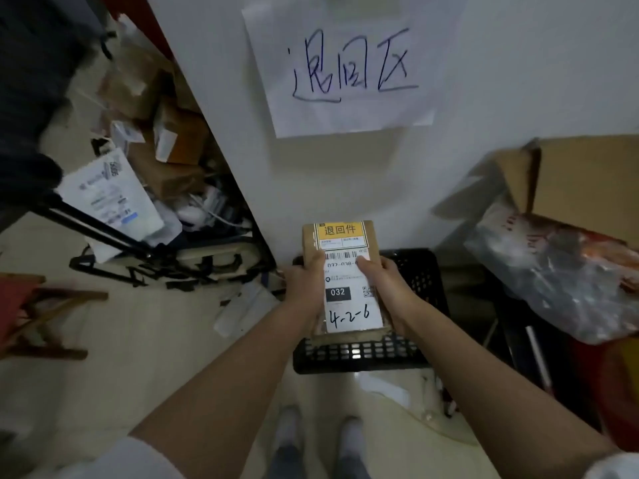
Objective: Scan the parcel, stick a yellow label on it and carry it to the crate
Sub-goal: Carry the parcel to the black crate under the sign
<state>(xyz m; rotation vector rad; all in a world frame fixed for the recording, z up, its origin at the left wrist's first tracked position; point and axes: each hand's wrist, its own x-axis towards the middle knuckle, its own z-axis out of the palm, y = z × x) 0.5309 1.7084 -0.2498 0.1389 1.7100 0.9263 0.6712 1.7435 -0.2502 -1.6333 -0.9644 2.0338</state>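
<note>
A flat brown cardboard parcel [345, 281] is held in front of me, over a black plastic crate [363, 354] on the floor by the white wall. A yellow label [340, 230] is stuck on the parcel's far end, above a white shipping label with a barcode, "032" and handwritten "4-2-6". My left hand [306, 285] grips the parcel's left edge, thumb on the barcode. Along the right edge, my right hand [387, 288] holds it with the thumb on top.
A handwritten paper sign [345, 67] hangs on the wall above. To the left, a black cart [166, 250] is heaped with parcels. At the right are a cardboard box [570, 181] and a plastic bag [560, 271]. A wooden stool [38, 316] stands far left.
</note>
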